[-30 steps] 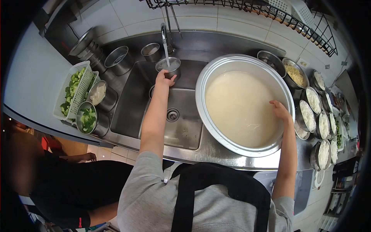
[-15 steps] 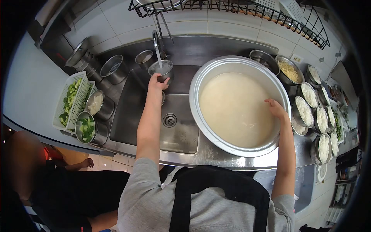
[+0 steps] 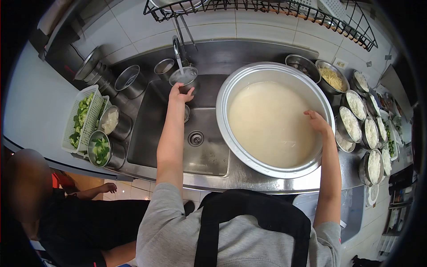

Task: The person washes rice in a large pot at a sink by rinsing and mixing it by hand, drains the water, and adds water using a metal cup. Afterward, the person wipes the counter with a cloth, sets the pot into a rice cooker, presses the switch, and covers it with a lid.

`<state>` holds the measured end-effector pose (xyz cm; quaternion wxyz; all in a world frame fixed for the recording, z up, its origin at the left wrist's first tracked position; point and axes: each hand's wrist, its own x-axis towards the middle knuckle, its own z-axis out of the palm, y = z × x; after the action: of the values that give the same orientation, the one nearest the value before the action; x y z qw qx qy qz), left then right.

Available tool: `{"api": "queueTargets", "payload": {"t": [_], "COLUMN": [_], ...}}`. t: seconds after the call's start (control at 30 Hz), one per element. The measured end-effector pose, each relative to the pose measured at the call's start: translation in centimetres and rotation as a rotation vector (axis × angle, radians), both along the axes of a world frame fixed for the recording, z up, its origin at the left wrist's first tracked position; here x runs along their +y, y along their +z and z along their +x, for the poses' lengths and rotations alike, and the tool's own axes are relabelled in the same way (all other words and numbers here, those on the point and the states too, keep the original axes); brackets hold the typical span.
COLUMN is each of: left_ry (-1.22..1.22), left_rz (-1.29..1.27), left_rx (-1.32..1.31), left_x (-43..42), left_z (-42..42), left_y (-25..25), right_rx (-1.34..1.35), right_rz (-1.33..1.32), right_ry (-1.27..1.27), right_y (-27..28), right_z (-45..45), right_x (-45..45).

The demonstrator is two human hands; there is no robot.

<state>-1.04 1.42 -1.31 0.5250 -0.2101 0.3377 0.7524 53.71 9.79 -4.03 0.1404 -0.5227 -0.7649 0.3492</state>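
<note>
My left hand [image 3: 181, 93] is closed around a small steel cup [image 3: 190, 82] under the tap [image 3: 177, 46]. Water runs from the spout into the cup, above the steel sink [image 3: 149, 129]. My right hand [image 3: 318, 122] is inside a large round metal pot [image 3: 224, 129], near its right wall. Cloudy cream-white liquid [image 3: 267, 124] fills much of that pot. The right thumb side is stretched out at the liquid's surface, while the other fingers are partly hidden; I see nothing held there.
Left of the sink stand a white basket [image 3: 92, 122] of broccoli and steel pots [image 3: 116, 153] of cut vegetables. Bowls of white rice [image 3: 351, 127] and a bowl of noodles [image 3: 330, 79] crowd the right. A black wire rack [image 3: 267, 6] hangs above. Another person [image 3: 84, 222] is at lower left.
The view has shifted slightly. Both hands keep nearly the same places, and water still runs into the cup. The other person's hand at lower left has moved a little to the right.
</note>
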Motion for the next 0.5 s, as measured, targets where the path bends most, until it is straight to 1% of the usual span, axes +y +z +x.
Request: {"api": "queueTargets", "payload": {"t": [0.13,0.2,0.23,0.3,0.4,0.5], "left_ry": [0.004,0.004,0.01,0.016,0.014,0.029], "left_rz": [-0.004,-0.004,-0.016,-0.027,-0.041,-0.055], "left_rx": [-0.006,-0.017,-0.034,-0.053,-0.084,-0.078], "left_x": [0.0,-0.1,-0.2,-0.2,-0.3,-0.3], "left_z": [-0.2,0.0,0.1,0.1,0.1,0.3], "left_y": [0.3,0.7,1.0,1.1,1.3,1.4], "right_rx": [-0.049,-0.06,-0.023,0.011,-0.078,-0.096], "right_rz": [-0.055,-0.069,-0.033,0.004,-0.048,-0.078], "right_ry": [-0.033,-0.031,-0.018,-0.007,-0.049,-0.023], "right_y": [2.0,1.1,-0.5,0.0,1.6,2.1], "right_z": [-0.9,-0.5,0.2,-0.1,-0.9,-0.9], "right_x": [-1.0,-0.3,0.6,0.3,-0.6,-0.8]}}
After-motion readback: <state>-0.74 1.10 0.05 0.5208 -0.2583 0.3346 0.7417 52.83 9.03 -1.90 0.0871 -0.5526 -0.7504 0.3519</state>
